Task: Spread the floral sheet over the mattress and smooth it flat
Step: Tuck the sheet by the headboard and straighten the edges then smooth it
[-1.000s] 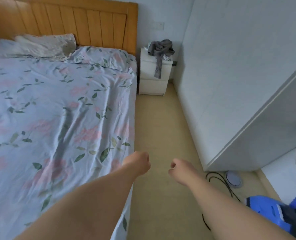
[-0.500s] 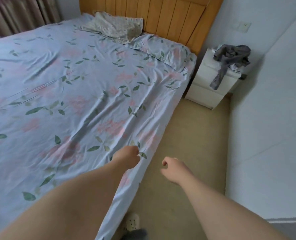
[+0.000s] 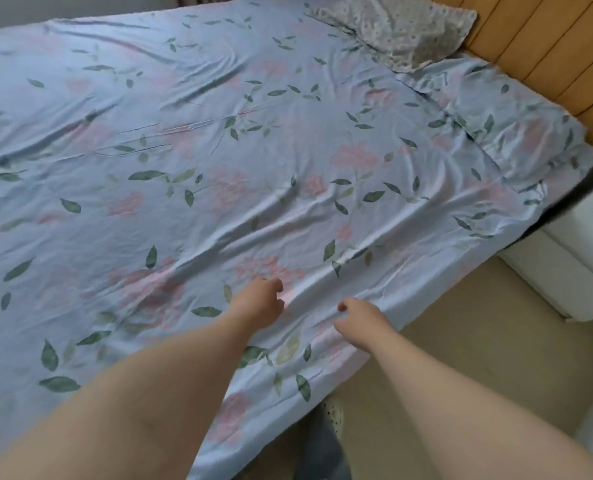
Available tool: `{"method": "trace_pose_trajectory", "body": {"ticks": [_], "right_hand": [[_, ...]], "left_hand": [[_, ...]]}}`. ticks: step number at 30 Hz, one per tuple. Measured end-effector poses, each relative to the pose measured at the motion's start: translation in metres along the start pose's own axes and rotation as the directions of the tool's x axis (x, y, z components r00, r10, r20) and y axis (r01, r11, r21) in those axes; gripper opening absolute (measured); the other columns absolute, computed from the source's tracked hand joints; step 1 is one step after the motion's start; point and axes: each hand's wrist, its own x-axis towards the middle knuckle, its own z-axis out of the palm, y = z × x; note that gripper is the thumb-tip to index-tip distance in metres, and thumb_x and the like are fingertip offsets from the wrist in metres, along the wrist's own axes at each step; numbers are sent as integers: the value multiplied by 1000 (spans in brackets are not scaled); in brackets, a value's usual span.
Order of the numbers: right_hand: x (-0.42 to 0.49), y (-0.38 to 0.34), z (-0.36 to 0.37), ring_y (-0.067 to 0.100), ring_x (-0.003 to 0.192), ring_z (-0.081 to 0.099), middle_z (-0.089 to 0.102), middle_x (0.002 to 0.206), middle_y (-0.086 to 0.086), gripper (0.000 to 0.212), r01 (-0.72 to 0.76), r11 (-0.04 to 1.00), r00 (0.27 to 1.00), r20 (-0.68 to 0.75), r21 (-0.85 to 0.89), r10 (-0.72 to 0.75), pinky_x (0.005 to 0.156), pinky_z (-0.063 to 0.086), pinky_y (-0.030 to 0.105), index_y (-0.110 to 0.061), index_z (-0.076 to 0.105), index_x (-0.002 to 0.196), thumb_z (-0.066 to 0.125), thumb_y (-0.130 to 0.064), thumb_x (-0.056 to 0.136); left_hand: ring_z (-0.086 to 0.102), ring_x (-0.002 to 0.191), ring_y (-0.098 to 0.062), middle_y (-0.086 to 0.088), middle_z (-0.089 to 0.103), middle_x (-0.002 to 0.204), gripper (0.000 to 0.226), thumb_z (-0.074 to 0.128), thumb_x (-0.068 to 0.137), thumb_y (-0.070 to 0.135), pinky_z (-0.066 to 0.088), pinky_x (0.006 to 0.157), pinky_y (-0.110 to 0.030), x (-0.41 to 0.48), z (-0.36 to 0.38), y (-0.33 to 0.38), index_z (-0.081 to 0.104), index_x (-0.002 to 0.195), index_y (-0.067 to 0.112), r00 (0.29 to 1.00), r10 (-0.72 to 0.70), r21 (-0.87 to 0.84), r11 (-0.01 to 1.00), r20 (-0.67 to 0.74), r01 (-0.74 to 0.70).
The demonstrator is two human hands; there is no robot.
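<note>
The light blue floral sheet [image 3: 218,150] with pink flowers and green leaves covers the whole mattress, and long creases run across it. Its near edge hangs down the bed's side. My left hand [image 3: 258,301] hovers over the sheet near that edge, fingers loosely curled and apart, holding nothing. My right hand [image 3: 364,318] is beside it, just above a raised fold at the edge, fingers also loosely curled with nothing in them. I cannot tell if either hand touches the cloth.
A matching floral pillow [image 3: 516,133] and a small-patterned pillow [image 3: 402,26] lie against the wooden headboard [image 3: 544,53]. A white nightstand [image 3: 572,271] stands at the right. Beige floor [image 3: 461,348] runs along the bed; a slipper [image 3: 333,414] shows below.
The view has swung left and down from the floor and wardrobe onto the bed. Both hands have moved from over the floor to over the sheet's near edge.
</note>
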Motion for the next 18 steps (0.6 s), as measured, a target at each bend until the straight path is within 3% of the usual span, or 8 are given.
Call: {"method": "trace_pose_trajectory", "body": {"ticks": [2, 5, 8, 13, 18], "right_hand": [[37, 1, -15, 26, 98, 53, 46, 135, 9, 43, 66, 996, 997, 32, -67, -64, 75, 42, 31, -17, 39, 140, 38, -23, 97], [89, 5, -30, 28, 108, 54, 42, 139, 8, 40, 109, 990, 993, 43, -93, -106, 76, 42, 32, -16, 40, 137, 38, -24, 98], [131, 1, -32, 30, 118, 49, 43, 139, 10, 40, 99, 986, 993, 74, -135, -90, 85, 43, 35, -14, 41, 136, 38, -19, 97], [194, -40, -19, 32, 122, 48, 44, 140, 11, 45, 230, 953, 969, 139, -197, -205, 94, 45, 37, -17, 39, 140, 41, -18, 95], [236, -60, -1, 29, 132, 36, 36, 146, 8, 47, 348, 912, 934, 170, -218, -315, 103, 37, 39, -17, 37, 142, 40, -17, 95]], "left_hand": [[49, 122, -29, -7, 42, 143, 40, 42, 99, 22, 44, 96, -34, 27, 3, -1, 42, 138, 19, 997, -77, -47, 996, -32, 75], [51, 119, -29, -6, 40, 143, 42, 43, 99, 23, 48, 94, -40, 63, 7, -2, 39, 141, 20, 986, -153, -83, 986, -71, 147], [47, 124, -29, -6, 39, 145, 44, 45, 98, 26, 47, 98, -43, 86, 12, -6, 38, 141, 21, 976, -207, -87, 976, -68, 200], [44, 126, -28, -5, 37, 145, 46, 45, 97, 26, 46, 98, -43, 129, 17, -23, 36, 142, 21, 954, -283, -109, 956, -103, 272], [34, 134, -28, -6, 28, 149, 47, 46, 96, 26, 40, 105, -42, 177, 29, -37, 35, 142, 20, 939, -315, -50, 949, -141, 311]]}}
